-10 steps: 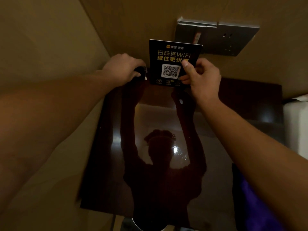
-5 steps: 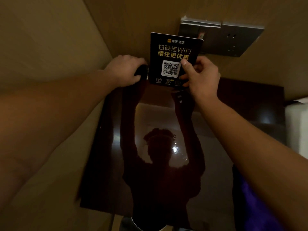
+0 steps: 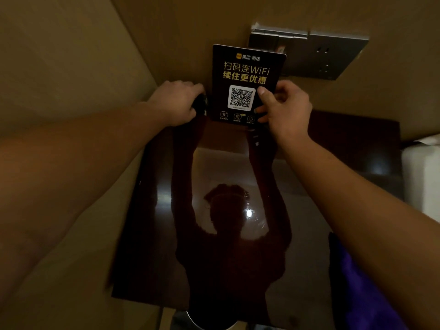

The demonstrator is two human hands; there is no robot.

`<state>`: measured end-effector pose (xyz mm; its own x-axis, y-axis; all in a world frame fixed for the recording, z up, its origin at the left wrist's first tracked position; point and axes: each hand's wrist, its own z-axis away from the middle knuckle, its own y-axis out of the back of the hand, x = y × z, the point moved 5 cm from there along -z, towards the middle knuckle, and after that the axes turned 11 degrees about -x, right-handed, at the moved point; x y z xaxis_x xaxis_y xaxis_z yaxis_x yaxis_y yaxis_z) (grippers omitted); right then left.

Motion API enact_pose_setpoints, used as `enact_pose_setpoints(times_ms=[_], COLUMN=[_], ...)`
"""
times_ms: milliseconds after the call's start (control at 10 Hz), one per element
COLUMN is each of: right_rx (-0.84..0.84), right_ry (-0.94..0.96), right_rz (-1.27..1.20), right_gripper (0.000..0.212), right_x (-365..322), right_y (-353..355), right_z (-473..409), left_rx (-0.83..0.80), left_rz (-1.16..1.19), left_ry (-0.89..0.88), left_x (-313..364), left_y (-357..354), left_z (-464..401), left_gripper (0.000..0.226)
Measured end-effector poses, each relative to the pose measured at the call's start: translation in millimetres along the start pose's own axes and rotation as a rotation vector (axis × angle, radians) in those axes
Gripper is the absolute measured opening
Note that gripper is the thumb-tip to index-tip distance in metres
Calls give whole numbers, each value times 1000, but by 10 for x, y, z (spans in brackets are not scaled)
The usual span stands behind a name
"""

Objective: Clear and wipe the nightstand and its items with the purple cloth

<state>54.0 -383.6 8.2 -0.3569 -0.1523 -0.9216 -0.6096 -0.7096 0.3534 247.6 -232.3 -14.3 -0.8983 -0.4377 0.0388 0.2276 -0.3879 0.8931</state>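
A glossy dark wooden nightstand (image 3: 345,148) fills the middle of the head view and mirrors my arms. At its back edge, against the wall, stands a black WiFi sign with a QR code (image 3: 245,75). My right hand (image 3: 285,113) pinches the sign's lower right edge, thumb on its face. My left hand (image 3: 177,102) curls round a small dark object (image 3: 200,104) just left of the sign; what it is I cannot make out. The purple cloth (image 3: 357,287) lies at the lower right, partly behind my right forearm.
A metal switch and socket panel (image 3: 328,55) is on the wall behind the sign. A beige padded wall (image 3: 59,67) borders the nightstand's left side. White bedding (image 3: 423,177) lies to the right. A round metallic rim (image 3: 204,323) shows below the front edge.
The sign sits slightly higher and more upright against the wall than a second ago. Both hands keep their holds and have barely shifted.
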Motion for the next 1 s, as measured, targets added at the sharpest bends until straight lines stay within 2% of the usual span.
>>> enact_pose_setpoints(times_ms=[200,400,500,600,800,1000], right_rx=[16,2,18,30,42,50], right_ry=[-24,-31,-15,-13,-18,3], right_rz=[-26,-14,16,64,47,1], right_gripper=[16,24,35,38,43,31], right_x=[-14,-33,-53,-58,-117,-280], right_y=[14,12,43,66,246,790], right_z=[-29,-13,16,80,331,654], left_rx=[17,44,91,154,322,424], left_rz=[-25,-12,34,90,203,212], left_ry=[6,2,9,7,75,115], left_x=[7,-28,-61,-69,38,347], left_y=[-16,-46,-57,-34,122,321], left_z=[-4,-4,24,117,468,896], left_gripper=[42,45,56,61,55,44])
